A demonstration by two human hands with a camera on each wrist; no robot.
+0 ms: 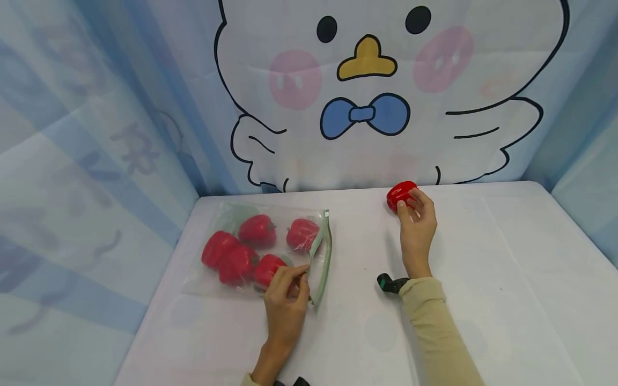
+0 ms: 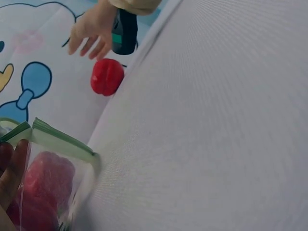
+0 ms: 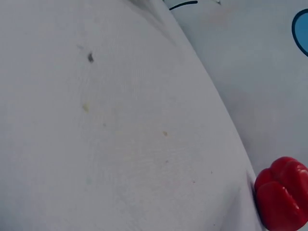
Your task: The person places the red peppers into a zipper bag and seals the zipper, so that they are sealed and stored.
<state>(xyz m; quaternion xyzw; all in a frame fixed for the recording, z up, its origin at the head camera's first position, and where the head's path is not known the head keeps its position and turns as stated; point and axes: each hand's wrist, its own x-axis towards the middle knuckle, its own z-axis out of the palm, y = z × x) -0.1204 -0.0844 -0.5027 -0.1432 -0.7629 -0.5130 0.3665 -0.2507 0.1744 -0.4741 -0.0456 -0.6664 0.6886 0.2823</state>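
A clear zip bag (image 1: 282,214) with a green-edged mouth lies on the left of the table, and several red bell peppers (image 1: 257,231) show through its plastic. My left hand (image 1: 286,300) pinches the bag's edge near its mouth, which stands parted in the left wrist view. Toward the table's back edge is another red bell pepper (image 1: 398,196), outside the bag. My right hand (image 1: 418,236) is right at this pepper, fingers loosely bent and spread, not wrapped round it. The right wrist view shows the loose pepper (image 3: 283,195) with no fingers around it.
The white table (image 1: 507,279) carries a few small specks. Behind its far edge hangs a curtain (image 1: 367,161) printed with a cartoon bird, and a blue-and-white curtain (image 1: 96,177) hangs at the left. A dark wrist device (image 1: 391,283) sits at my right sleeve.
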